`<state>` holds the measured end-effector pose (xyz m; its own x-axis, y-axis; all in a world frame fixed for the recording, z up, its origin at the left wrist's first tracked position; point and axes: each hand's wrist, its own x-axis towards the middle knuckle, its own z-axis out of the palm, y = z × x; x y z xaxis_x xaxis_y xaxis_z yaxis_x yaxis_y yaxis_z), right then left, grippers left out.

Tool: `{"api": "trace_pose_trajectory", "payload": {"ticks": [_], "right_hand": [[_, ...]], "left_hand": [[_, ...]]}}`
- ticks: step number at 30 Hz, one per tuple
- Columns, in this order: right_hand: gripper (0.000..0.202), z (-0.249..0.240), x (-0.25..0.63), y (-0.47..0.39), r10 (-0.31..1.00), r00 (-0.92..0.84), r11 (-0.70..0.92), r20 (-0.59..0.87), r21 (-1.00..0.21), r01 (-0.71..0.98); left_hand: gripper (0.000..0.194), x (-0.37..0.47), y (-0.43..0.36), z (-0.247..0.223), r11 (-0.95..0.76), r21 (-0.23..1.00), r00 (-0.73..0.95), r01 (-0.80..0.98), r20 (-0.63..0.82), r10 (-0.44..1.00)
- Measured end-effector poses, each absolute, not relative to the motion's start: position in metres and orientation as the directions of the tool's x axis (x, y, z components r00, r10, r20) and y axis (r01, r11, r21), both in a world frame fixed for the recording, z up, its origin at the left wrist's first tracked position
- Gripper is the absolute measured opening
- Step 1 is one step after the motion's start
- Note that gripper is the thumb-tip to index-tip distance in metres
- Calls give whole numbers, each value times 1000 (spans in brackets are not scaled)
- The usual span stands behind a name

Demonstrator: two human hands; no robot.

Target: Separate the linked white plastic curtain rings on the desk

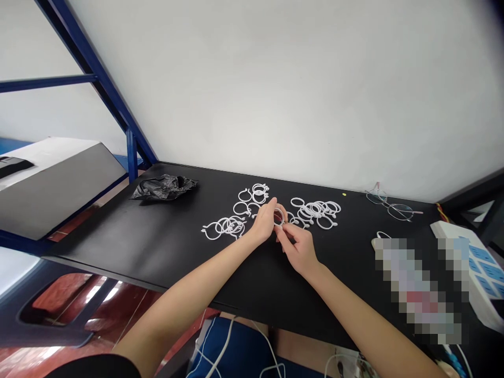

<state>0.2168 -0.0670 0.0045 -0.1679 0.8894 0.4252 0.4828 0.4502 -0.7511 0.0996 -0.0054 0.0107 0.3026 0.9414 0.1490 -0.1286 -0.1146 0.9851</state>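
My left hand and my right hand meet over the middle of the black table. Together they pinch one white plastic ring between their fingertips, just above the tabletop. Several loose white rings lie in a group to the left. More white rings lie behind the hands, and another pile of white rings is heaped to the right. The hands hide a few rings beneath them.
A crumpled black plastic bag lies at the table's back left. A pair of glasses rests at the back right. A white power strip sits at the right edge. A blue metal frame rises at the left, with a white wall behind.
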Motion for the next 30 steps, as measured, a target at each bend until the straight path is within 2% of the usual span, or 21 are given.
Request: {"api": "trace_pose_trajectory", "payload": {"ticks": [5, 11, 24, 30], "right_hand": [[38, 6, 217, -67, 913, -133, 403, 385, -806, 433], [38, 8, 216, -67, 935, -98, 352, 340, -865, 358], [42, 12, 215, -70, 953, -123, 300, 275, -913, 277], [38, 16, 213, -68, 977, -60, 214, 206, -956, 202]], "left_hand": [[69, 101, -4, 14, -16, 992, 300, -124, 53, 952], [69, 102, -5, 17, 42, 987, 289, -158, 6, 957], [67, 103, -5, 14, 14, 988, 288, -153, 31, 957], [57, 104, -6, 13, -30, 991, 271, -130, 64, 960]]}}
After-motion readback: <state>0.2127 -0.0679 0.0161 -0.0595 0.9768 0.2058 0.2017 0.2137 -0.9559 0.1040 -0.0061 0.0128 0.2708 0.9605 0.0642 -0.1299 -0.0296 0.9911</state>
